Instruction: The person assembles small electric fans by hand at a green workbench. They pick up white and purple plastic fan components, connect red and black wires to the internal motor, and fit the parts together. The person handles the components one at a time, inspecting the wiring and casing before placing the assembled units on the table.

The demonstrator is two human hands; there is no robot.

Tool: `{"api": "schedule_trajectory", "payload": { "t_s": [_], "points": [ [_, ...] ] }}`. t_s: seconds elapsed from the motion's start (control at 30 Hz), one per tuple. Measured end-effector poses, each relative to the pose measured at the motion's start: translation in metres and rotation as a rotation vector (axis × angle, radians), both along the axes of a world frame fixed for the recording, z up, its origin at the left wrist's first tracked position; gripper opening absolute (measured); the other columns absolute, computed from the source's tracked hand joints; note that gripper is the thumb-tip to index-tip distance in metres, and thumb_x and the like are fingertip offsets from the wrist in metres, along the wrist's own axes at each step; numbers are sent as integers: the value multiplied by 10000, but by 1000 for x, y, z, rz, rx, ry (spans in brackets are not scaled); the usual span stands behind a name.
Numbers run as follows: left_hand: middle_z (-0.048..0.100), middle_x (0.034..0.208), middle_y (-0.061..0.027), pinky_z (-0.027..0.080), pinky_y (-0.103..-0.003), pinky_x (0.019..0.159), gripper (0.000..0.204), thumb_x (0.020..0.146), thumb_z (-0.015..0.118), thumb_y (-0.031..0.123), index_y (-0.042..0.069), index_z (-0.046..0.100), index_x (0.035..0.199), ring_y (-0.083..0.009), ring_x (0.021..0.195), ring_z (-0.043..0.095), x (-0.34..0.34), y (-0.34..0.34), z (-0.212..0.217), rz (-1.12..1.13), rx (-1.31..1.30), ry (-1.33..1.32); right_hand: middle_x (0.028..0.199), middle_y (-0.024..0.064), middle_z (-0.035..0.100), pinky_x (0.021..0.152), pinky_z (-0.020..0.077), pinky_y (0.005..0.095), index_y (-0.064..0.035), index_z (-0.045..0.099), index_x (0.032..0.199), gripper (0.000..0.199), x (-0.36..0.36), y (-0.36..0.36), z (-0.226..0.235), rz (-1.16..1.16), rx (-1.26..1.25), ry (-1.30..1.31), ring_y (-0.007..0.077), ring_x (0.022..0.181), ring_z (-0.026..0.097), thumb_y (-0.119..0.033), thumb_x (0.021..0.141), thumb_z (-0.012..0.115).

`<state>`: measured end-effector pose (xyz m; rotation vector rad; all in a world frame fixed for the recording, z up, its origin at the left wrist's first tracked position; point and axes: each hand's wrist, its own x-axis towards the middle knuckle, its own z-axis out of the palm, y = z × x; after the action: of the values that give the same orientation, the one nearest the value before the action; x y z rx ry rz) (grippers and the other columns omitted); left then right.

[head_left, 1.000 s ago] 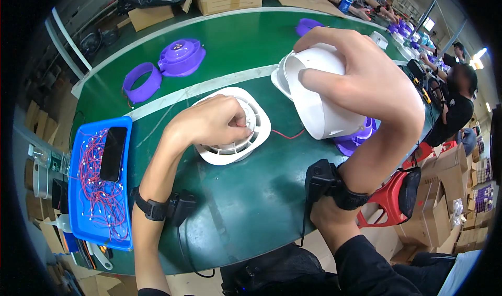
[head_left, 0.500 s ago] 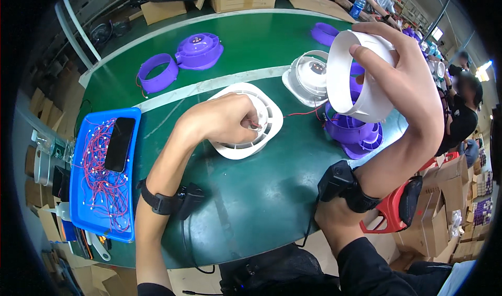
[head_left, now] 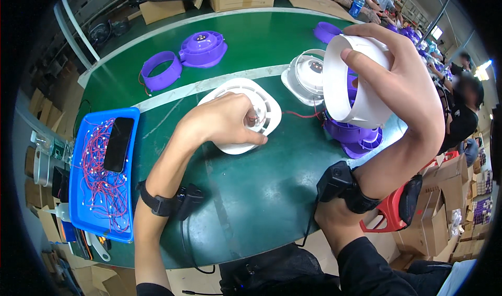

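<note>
Green tabletop [head_left: 251, 196] supports a white slotted housing [head_left: 277, 115] directly beneath the left hand [head_left: 226, 119], its thumb over the rim; whether the curled fingers pinch anything is unclear. The right hand [head_left: 401, 84] grasps a white ring [head_left: 368, 106] near a purple housing [head_left: 346, 133].

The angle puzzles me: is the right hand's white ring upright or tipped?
Tipped: the right hand grips the white ring with its open end facing left, not up.
</note>
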<state>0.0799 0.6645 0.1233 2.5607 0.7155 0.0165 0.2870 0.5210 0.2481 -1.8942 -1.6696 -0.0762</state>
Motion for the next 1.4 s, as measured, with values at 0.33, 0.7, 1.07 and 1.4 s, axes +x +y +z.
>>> {"api": "schedule_trajectory", "payload": {
  "t_s": [0.33, 0.7, 1.07, 1.4],
  "points": [
    [689, 756, -165, 505, -356, 676, 450, 689, 840, 338, -55, 738, 884, -255, 705, 649, 4, 4, -14, 144, 40, -143, 975, 160, 707, 847, 527, 325, 24, 663, 1165, 464, 2, 2, -5, 58, 15, -25, 210, 888, 688, -290, 824, 670],
    [686, 765, -146, 494, -350, 669, 400, 741, 812, 299, -36, 734, 946, -215, 712, 630, 10, 16, -22, 22, -21, -133, 976, 162, 711, 844, 530, 325, 10, 664, 1172, 440, 9, 6, -12, 17, 76, -67, 216, 888, 700, -268, 832, 681],
    [693, 895, -179, 524, -401, 764, 458, 738, 800, 313, -35, 698, 1018, -303, 839, 669, 5, 11, -10, 155, 60, -60, 891, 132, 711, 647, 547, 243, -52, 711, 1175, 328, 20, -2, 3, 12, 343, 280, 154, 715, 703, -202, 890, 649],
    [676, 925, -279, 529, -517, 814, 289, 810, 683, 172, -50, 638, 989, -463, 888, 657, 5, 4, -27, 143, 320, -277, 839, 142, 725, 618, 534, 217, 54, 660, 986, 172, -54, 20, 7, 317, 526, 569, 115, 719, 692, 35, 933, 497]
  ]
}}
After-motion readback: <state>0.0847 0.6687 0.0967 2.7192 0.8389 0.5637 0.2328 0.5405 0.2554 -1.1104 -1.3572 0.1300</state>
